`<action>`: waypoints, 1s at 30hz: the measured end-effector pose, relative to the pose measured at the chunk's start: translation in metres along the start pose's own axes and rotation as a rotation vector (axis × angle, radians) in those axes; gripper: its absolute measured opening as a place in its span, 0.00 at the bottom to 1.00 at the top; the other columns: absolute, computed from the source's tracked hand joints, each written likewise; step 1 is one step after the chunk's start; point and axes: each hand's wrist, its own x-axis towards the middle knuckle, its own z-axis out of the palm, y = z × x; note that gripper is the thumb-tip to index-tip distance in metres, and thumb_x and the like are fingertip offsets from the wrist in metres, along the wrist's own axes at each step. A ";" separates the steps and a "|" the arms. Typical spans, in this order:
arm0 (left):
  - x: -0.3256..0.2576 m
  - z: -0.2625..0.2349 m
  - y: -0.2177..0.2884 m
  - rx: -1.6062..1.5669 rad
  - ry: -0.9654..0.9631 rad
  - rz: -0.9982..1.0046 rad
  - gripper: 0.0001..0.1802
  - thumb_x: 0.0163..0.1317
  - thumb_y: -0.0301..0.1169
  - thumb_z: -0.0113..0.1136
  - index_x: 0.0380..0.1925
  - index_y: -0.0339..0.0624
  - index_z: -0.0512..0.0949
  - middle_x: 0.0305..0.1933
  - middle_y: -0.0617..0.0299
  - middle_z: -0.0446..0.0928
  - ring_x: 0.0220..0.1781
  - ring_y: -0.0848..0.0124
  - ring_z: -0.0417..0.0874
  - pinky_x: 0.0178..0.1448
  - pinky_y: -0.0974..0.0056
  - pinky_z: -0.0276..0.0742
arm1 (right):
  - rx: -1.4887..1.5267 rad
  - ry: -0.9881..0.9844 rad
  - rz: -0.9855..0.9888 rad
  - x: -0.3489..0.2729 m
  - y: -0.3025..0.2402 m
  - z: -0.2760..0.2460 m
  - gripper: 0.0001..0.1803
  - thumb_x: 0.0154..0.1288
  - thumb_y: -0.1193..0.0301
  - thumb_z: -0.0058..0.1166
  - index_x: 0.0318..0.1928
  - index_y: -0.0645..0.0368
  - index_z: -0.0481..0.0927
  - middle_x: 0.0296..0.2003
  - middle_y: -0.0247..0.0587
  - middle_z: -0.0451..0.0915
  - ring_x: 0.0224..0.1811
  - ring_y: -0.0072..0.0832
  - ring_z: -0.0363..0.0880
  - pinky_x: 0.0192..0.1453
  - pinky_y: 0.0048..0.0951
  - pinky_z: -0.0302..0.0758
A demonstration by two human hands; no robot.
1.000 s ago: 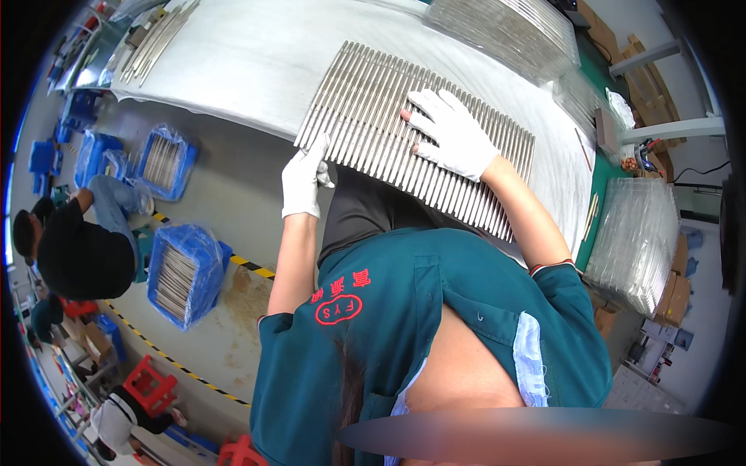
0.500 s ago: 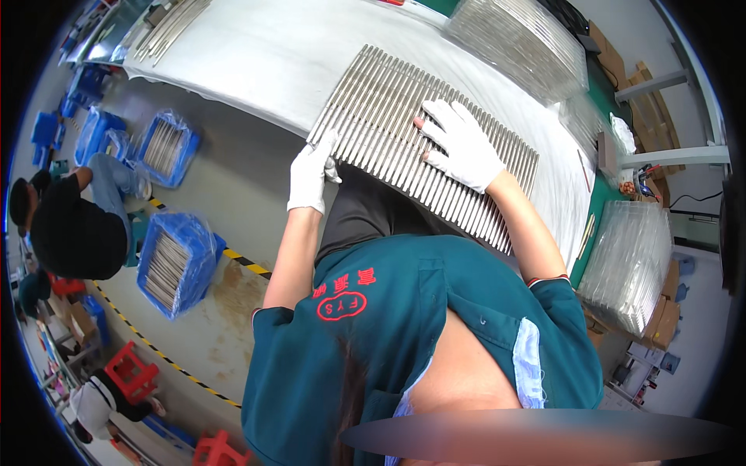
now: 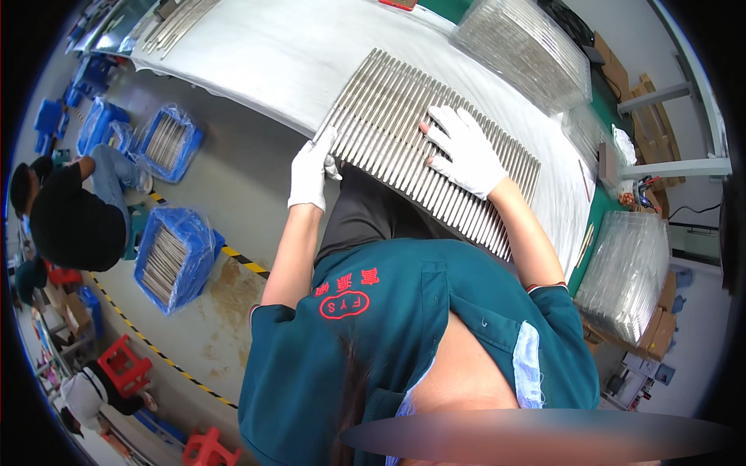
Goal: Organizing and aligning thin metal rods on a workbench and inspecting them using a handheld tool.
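A wide row of slim silvery metal rods [image 3: 388, 116] lies side by side at the near edge of the white-covered table [image 3: 256, 58], its near side reaching over my lap. Whatever holds the rods in line is mostly hidden beneath them. My left hand [image 3: 311, 172], in a white glove, is closed around the row's near left corner, by the end of the outermost rod. Across the middle right of the row rests my right hand [image 3: 468, 154], gloved in white with a couple of bare fingertips. Its fingers are spread over the rods and grip nothing.
Clear plastic trays stand in stacks at the far right [image 3: 528, 54] and near right [image 3: 624, 268]. Several loose rods [image 3: 179, 27] lie at the table's far left. Plastic-lined blue crates [image 3: 175, 260] of rods sit on the floor at left, beside a seated person [image 3: 78, 213].
Both hands stay in place on the row of rods. The whole view has shifted slightly; the right hand appears marginally lower in the picture.
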 end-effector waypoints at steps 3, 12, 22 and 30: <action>-0.002 0.000 0.000 -0.018 -0.028 -0.003 0.13 0.60 0.39 0.63 0.32 0.40 0.77 0.15 0.72 0.64 0.12 0.82 0.63 0.17 0.74 0.66 | 0.002 -0.003 0.008 0.000 -0.001 -0.001 0.33 0.63 0.52 0.45 0.65 0.53 0.66 0.68 0.49 0.57 0.72 0.43 0.52 0.75 0.42 0.44; -0.005 0.001 0.004 -0.033 0.012 -0.020 0.12 0.61 0.38 0.63 0.32 0.41 0.77 0.16 0.72 0.64 0.13 0.82 0.63 0.17 0.74 0.65 | -0.070 -0.007 0.004 0.001 -0.001 0.000 0.32 0.66 0.50 0.41 0.66 0.51 0.63 0.68 0.48 0.57 0.71 0.42 0.53 0.75 0.42 0.44; -0.001 -0.006 -0.001 0.043 -0.040 -0.015 0.16 0.62 0.40 0.61 0.42 0.40 0.78 0.17 0.73 0.62 0.16 0.81 0.62 0.20 0.73 0.65 | -0.068 -0.010 0.011 0.001 -0.001 0.002 0.33 0.66 0.49 0.41 0.67 0.50 0.63 0.69 0.47 0.56 0.72 0.41 0.51 0.75 0.41 0.43; 0.004 -0.007 0.000 0.049 0.041 0.025 0.14 0.62 0.42 0.61 0.35 0.41 0.77 0.17 0.71 0.62 0.15 0.80 0.63 0.20 0.72 0.66 | -0.075 -0.005 0.000 0.001 0.000 0.003 0.33 0.66 0.48 0.41 0.67 0.50 0.62 0.69 0.47 0.56 0.72 0.41 0.51 0.75 0.41 0.43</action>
